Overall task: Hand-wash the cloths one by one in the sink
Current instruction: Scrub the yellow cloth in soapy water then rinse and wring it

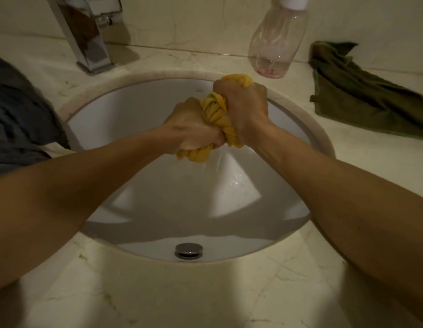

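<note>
Two fists wring the twisted yellow cloth [217,112] at frame centre, above the white sink [134,107]: my left hand [193,129] grips its lower end, my right hand [243,110] its upper. Upper right: a clear bottle [276,46], a green cloth [362,93].

Both bare forearms reach forward and converge. The left grip [193,129] and right grip [243,107] are fisted side by side, backs up, each clenched round the twisted yellow cloth [217,112], the right slightly farther forward.
</note>
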### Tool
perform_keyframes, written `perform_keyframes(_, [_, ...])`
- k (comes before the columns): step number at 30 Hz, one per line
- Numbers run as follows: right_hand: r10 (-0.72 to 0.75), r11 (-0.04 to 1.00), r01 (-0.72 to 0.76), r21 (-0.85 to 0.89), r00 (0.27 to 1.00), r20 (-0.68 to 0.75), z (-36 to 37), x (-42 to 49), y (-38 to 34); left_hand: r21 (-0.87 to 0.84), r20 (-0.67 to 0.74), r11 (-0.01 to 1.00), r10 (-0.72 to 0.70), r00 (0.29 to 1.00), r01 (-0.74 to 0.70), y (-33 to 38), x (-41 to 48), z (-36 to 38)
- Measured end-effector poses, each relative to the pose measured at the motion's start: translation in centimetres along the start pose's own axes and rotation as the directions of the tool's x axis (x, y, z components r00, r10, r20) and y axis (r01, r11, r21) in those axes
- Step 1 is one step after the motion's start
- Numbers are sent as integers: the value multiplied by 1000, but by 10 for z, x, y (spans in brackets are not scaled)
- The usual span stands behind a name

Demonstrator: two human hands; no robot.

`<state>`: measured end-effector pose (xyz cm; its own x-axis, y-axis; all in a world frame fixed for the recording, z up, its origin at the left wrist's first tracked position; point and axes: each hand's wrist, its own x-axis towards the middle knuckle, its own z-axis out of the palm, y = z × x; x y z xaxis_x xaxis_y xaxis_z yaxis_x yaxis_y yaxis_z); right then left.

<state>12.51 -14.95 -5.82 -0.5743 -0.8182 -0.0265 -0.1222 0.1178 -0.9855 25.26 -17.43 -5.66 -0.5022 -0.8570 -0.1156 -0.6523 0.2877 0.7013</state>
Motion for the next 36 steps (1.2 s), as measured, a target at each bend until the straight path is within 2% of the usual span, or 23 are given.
perform_keyframes(3, [9,1000,-11,19,993,120,-2,1,6,115,5,993,7,1000,-7,0,2,-7])
perform_keyframes(5, [78,996,-88,32,969,236,-6,2,1,254,-1,966,44,999,-43,-4,6,-12])
perform_keyframes(9, [222,949,-266,168,945,238,-19,1,-8,524,-105,845,183,978,-102,-14,16,-11])
perform_keyframes(10, [266,930,-321,180,925,271,-20,-2,-8,544,-118,831,211,970,-115,-16,17,-8])
perform_keyframes(12, [364,906,-413,92,872,328,-17,-6,-5,549,-118,822,254,960,-150,-17,19,-2])
perform_keyframes(14, [438,886,-463,-17,824,359,-14,-8,-2,546,-136,816,309,941,-189,-14,17,1])
perform_keyframes(15, [452,876,-482,-19,808,378,-12,-7,0,537,-152,818,332,931,-204,-12,16,1])
perform_keyframes(18, [417,850,-498,171,836,357,-3,-8,4,503,-202,841,337,919,-198,-8,14,-4])
perform_keyframes(21, [297,897,-347,274,932,205,5,0,10,482,-213,855,327,921,-192,-8,16,-1])
perform_keyframes(23, [168,960,-188,208,980,108,6,9,12,497,-150,843,320,935,-208,-9,18,2])
perform_keyframes(26, [50,998,-51,41,998,43,5,17,17,505,-33,825,313,949,-255,-10,19,2])
perform_keyframes(31, [-82,996,82,-19,997,5,6,17,14,439,-4,869,255,967,-227,-13,27,2])
perform_keyframes(34, [-145,989,144,-28,989,-16,-1,17,12,274,-78,937,245,966,-216,-14,29,7])
perform_keyframes(36, [-203,977,201,-67,979,-26,-8,19,10,15,-4,981,193,981,-193,-10,22,2])
